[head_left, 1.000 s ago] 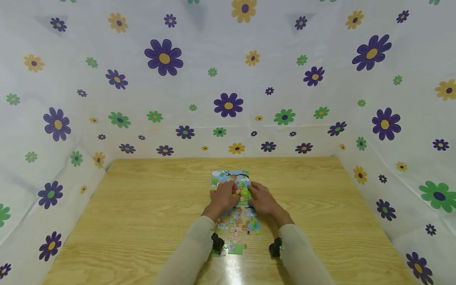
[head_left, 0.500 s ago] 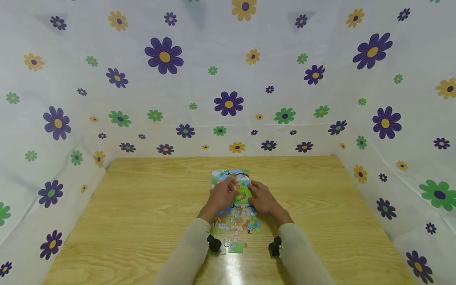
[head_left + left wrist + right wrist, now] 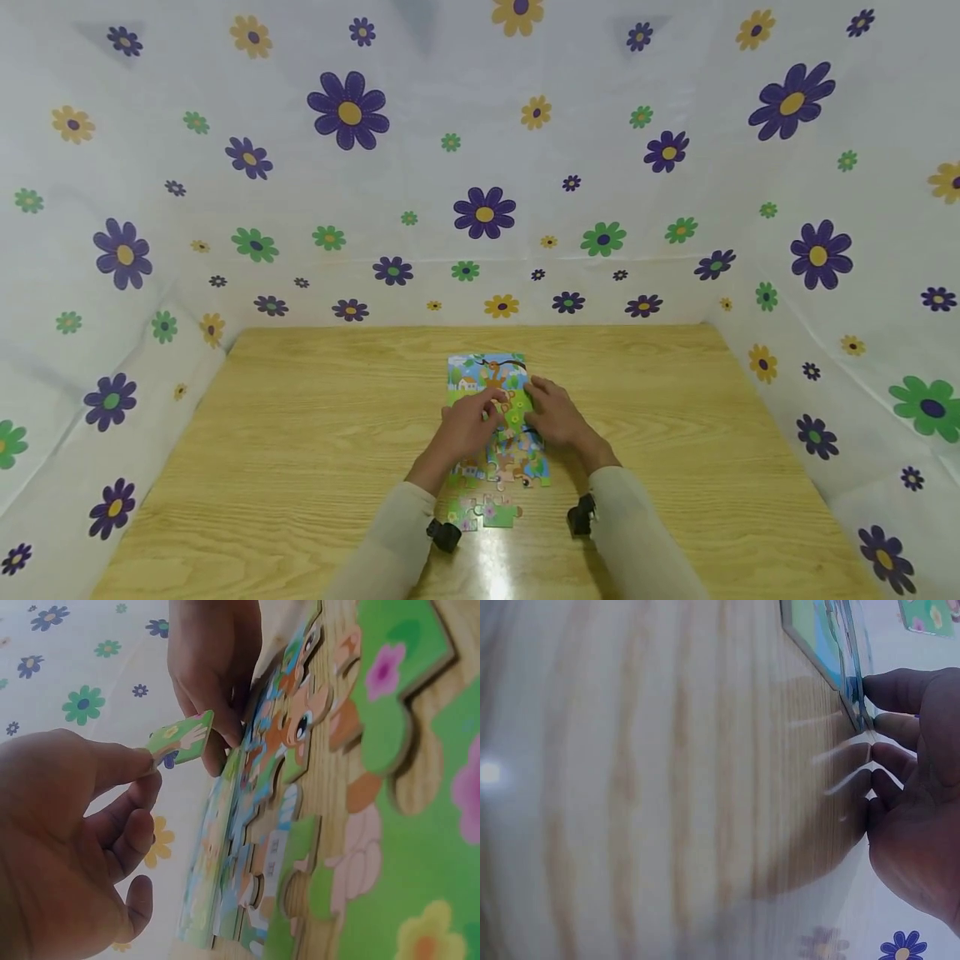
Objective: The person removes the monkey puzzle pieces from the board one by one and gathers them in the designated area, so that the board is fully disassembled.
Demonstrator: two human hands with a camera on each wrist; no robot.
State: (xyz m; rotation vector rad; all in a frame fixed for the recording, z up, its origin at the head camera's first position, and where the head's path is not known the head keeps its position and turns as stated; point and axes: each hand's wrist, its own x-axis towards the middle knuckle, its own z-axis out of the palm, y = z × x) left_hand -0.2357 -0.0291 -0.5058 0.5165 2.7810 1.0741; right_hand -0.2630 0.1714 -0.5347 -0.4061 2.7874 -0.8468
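My left hand (image 3: 467,425) pinches a green jigsaw puzzle piece (image 3: 182,739) between thumb and forefinger. In the left wrist view the piece is held up, apart from the pieces on the table. Below the hand lies a partly joined jigsaw puzzle (image 3: 537,467), its left side covered by that hand in the head view. Beyond it is a flat picture card (image 3: 467,363) showing a cartoon animal and a house. My right hand (image 3: 557,412) rests at the right edge of the card and puzzle, fingers loosely bent, with the thumb touching that edge in the right wrist view.
Nearer the body, a short strip of joined green pieces (image 3: 498,515) lies apart from the main puzzle. Everything is on a wooden table (image 3: 322,433). A flowered white cloth (image 3: 420,183) rises at the back and both sides.
My left hand has lifted off the card with a puzzle piece and come slightly nearer the body, uncovering more of the picture. My right hand has barely moved.
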